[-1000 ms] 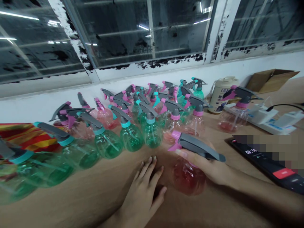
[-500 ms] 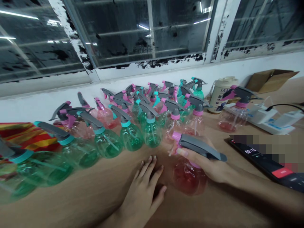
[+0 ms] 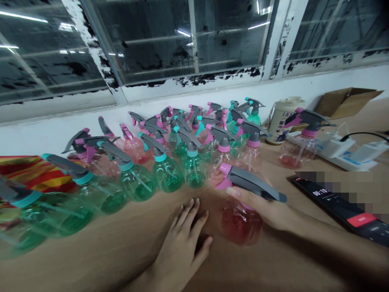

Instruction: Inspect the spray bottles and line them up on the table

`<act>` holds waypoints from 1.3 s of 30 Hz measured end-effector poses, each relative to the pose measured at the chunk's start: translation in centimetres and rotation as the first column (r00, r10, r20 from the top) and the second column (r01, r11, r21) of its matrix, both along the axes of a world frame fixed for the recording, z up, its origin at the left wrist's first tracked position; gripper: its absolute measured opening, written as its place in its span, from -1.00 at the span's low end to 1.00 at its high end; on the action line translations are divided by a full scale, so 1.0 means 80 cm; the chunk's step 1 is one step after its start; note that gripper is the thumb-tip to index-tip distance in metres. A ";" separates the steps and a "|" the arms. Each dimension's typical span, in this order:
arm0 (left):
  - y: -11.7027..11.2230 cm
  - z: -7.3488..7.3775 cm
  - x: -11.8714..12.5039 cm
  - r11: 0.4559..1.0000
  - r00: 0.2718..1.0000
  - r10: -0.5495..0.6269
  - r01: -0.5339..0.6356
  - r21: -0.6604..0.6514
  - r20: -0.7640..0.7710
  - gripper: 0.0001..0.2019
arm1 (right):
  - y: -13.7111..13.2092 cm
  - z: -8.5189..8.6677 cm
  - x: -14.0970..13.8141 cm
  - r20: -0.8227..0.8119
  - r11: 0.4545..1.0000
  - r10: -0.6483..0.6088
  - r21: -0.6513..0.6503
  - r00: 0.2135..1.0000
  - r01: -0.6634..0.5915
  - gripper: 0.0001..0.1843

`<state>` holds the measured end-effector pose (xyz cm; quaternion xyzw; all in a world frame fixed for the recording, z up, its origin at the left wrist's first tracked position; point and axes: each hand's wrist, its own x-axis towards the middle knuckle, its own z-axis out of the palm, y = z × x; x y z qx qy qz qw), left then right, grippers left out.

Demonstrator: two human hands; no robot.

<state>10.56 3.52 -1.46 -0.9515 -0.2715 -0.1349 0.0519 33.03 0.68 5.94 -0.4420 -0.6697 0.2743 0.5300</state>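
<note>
My right hand (image 3: 269,209) is closed around the neck of a pink spray bottle (image 3: 240,223), its thumb near the trigger; the other fingers are mostly hidden behind it. This bottle has a grey and pink spray head and holds reddish liquid. My left hand (image 3: 185,239) rests palm down on the table (image 3: 121,259), fingers stretched out and holding nothing, to the left of that bottle. Just beyond the hands stand a green spray bottle (image 3: 195,172) with a turquoise collar and a clear pinkish spray bottle (image 3: 223,158) with a pink collar.
Several more green and pink spray bottles (image 3: 138,182) crowd toward the wall. On the right are another pink spray bottle (image 3: 299,152), a phone (image 3: 328,202) running a timer, a power strip (image 3: 346,158), a cream canister (image 3: 284,117) and a cardboard box (image 3: 346,101). A red-yellow cloth (image 3: 39,174) lies left.
The held bottle has shifted slightly up and left with my right hand, and its pink trigger shows more plainly. My left hand has stayed in place.
</note>
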 end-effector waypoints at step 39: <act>0.001 0.001 -0.001 1.000 0.999 0.026 -0.026 0.009 0.025 -0.61 | -0.005 0.000 0.000 0.013 0.998 -0.054 -0.041 0.998 0.054 -0.83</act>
